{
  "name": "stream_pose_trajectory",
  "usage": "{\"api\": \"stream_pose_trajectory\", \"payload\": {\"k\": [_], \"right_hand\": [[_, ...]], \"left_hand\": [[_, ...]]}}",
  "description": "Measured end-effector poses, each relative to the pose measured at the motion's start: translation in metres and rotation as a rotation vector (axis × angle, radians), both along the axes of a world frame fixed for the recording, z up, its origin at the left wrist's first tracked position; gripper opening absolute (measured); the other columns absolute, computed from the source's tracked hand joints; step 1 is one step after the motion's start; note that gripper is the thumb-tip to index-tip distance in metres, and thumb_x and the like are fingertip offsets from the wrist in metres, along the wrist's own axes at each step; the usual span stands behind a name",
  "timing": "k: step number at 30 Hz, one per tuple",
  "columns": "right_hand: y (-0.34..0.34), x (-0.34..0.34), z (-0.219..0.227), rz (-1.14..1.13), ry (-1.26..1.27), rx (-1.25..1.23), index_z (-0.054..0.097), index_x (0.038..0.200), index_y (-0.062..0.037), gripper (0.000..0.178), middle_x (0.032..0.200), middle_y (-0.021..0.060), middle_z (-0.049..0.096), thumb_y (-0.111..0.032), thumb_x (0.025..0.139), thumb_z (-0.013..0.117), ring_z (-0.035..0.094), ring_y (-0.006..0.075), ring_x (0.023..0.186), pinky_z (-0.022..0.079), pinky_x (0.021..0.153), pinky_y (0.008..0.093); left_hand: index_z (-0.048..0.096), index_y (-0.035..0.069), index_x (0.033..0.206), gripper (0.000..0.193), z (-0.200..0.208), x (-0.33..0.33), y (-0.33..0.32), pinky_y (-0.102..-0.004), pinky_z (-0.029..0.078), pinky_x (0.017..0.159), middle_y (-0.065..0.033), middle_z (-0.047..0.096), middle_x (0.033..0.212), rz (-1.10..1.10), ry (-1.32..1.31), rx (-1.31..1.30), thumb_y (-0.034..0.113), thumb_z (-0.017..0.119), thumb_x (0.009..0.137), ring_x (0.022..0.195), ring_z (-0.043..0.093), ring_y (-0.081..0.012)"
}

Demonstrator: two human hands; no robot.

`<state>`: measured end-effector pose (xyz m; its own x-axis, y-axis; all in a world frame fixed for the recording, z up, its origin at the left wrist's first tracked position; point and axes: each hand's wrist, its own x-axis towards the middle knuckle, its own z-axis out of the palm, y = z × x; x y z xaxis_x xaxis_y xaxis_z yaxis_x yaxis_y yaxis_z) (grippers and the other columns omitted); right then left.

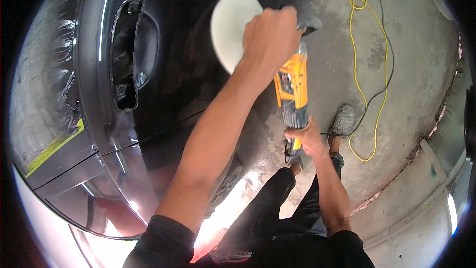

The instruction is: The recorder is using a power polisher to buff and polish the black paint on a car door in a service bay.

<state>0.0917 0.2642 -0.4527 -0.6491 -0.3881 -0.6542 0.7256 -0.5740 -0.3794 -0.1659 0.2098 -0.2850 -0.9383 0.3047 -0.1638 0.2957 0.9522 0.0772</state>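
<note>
Polisher [291,89] is held two-handed, long axis running from rear grip up to the pad [232,27]. Left hand [270,37] is clamped over the head, nearest the pad; right hand [308,138] is wrapped round the rear handle. Pad lies against the black panel [163,84], beside the handle recess [126,52].

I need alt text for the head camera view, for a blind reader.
Two bare hands press a yellow polisher with a white pad against a glossy black car door; left hand grips the head, right hand the rear handle.
</note>
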Motion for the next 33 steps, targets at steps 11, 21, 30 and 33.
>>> {"api": "stream_pose_trajectory", "payload": {"k": [11, 21, 30, 33], "right_hand": [[0.000, 0.103, 0.051, 0.254, 0.022, 0.089, 0.052, 0.141, 0.0031, 0.084, 0.124, 0.0104, 0.071, -0.002, 0.068, 0.092, 0.068, 0.0234, 0.114, 0.052, 0.104, 0.0379], [0.052, -0.079, 0.066, 0.143, 0.085, 0.242, 0.056, 0.132, 0.0053, 0.070, 0.121, 0.0153, 0.072, 0.006, 0.070, 0.088, 0.071, 0.0235, 0.108, 0.055, 0.099, 0.0393], [0.028, 0.024, 0.068, 0.171, 0.197, 0.263, 0.044, 0.145, 0.0051, 0.093, 0.131, 0.0146, 0.067, 0.003, 0.066, 0.093, 0.064, 0.0243, 0.123, 0.047, 0.112, 0.0392], [0.030, 0.034, 0.085, 0.197, 0.277, 0.305, 0.044, 0.145, 0.0054, 0.092, 0.131, 0.0151, 0.066, 0.001, 0.067, 0.093, 0.064, 0.0241, 0.123, 0.048, 0.110, 0.0398]], "left_hand": [[0.072, 0.006, 0.105, 0.028, 0.072, 0.090, -0.036, -0.0469, 0.059, 0.071, -0.0194, 0.074, 0.089, 0.198, -0.237, -0.024, 0.027, 0.082, 0.089, 0.082, 0.074, -0.0394], [0.075, 0.004, 0.100, 0.032, 0.099, -0.034, 0.005, -0.0447, 0.058, 0.068, -0.0174, 0.074, 0.081, -0.019, 0.248, 0.160, 0.029, 0.086, 0.083, 0.074, 0.073, -0.0390], [0.066, 0.003, 0.091, 0.028, 0.105, 0.070, -0.046, -0.0440, 0.056, 0.064, -0.0174, 0.069, 0.078, 0.111, 0.075, 0.221, 0.021, 0.086, 0.083, 0.072, 0.072, -0.0382], [0.064, 0.002, 0.089, 0.026, 0.114, 0.084, -0.049, -0.0436, 0.055, 0.063, -0.0175, 0.067, 0.076, 0.157, 0.026, 0.254, 0.014, 0.086, 0.081, 0.072, 0.071, -0.0382]]}}
